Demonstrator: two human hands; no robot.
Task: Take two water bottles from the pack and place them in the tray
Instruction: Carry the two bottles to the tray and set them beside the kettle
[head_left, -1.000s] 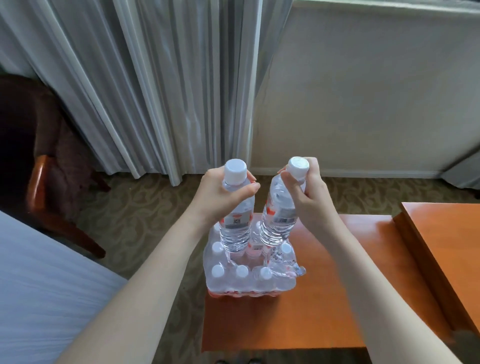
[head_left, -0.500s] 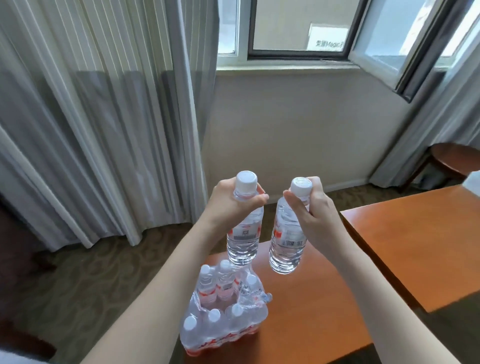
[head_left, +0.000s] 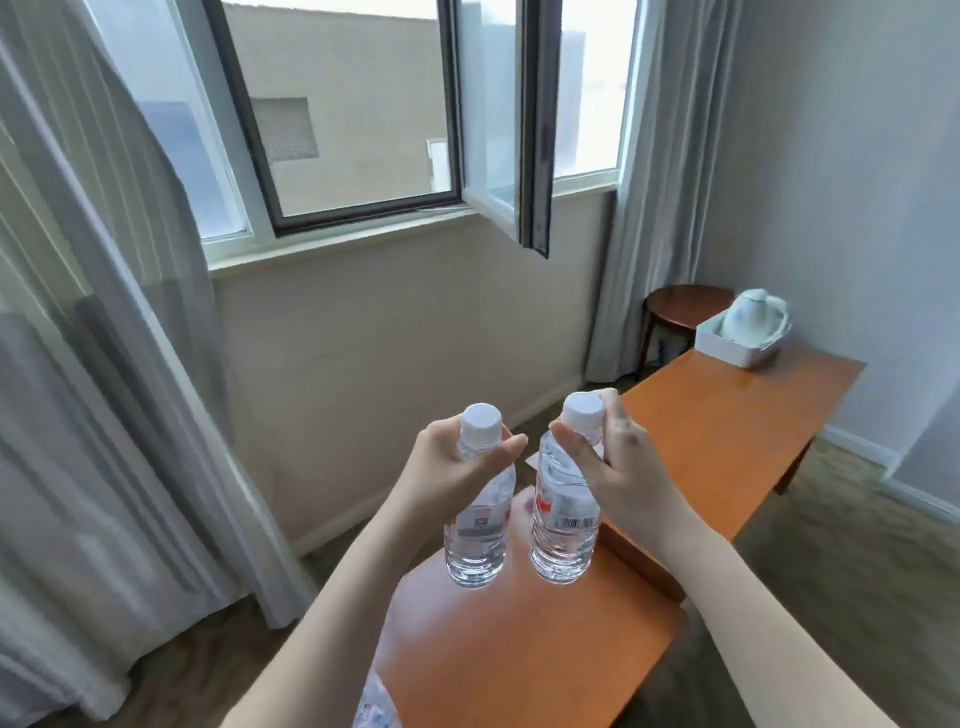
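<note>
Each hand, left hand (head_left: 457, 457) and right hand (head_left: 618, 467), has its fingers wrapped round the neck of a clear plastic white-capped water bottle (head_left: 478, 525) (head_left: 563, 519), hanging upright above the orange wooden desk (head_left: 519, 649), seemingly for carrying toward the white rectangular tray (head_left: 737, 348) far off.

1. The clear plastic water bottle on the right (head_left: 563, 514) carries a white label with a barcode (its digits too blurred to read).
2. The clear plastic bottle on the left (head_left: 478, 525) has a red-and-white label, print illegible.
</note>
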